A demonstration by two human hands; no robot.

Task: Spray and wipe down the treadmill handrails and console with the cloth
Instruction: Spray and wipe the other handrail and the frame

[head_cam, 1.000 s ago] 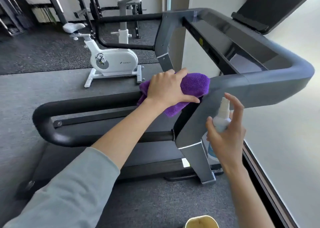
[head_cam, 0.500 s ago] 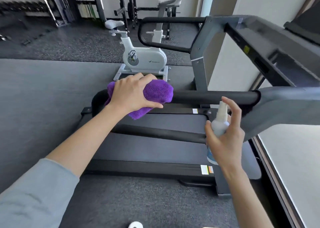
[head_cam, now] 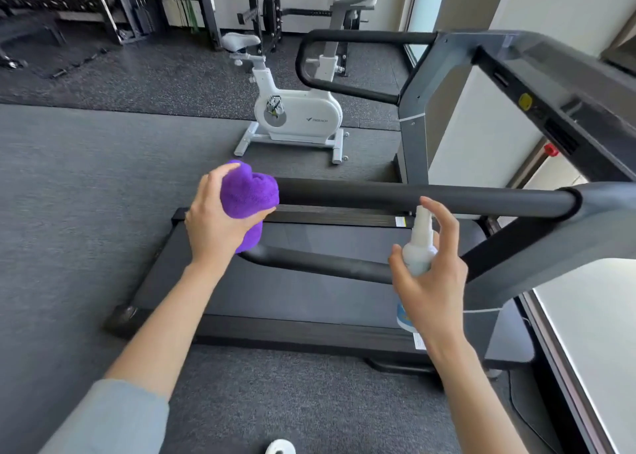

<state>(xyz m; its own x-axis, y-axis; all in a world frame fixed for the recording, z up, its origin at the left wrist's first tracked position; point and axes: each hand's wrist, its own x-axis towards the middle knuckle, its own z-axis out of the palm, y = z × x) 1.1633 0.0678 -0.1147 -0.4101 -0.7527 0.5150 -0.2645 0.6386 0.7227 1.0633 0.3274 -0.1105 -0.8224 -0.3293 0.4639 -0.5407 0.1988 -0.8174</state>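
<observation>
Fingers of right hand (head_cam: 430,281) grip spray bottle (head_cam: 418,247); left hand (head_cam: 216,219) clutches cloth (head_cam: 249,192).

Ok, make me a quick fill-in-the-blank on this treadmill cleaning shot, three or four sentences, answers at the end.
1. The left hand grips a cloth coloured ____.
2. The cloth is wrapped on the rounded end of the black ____.
3. The right hand holds a spray ____.
4. The exercise bike behind the treadmill is coloured ____.

Missing words: purple; handrail; bottle; white.
</observation>
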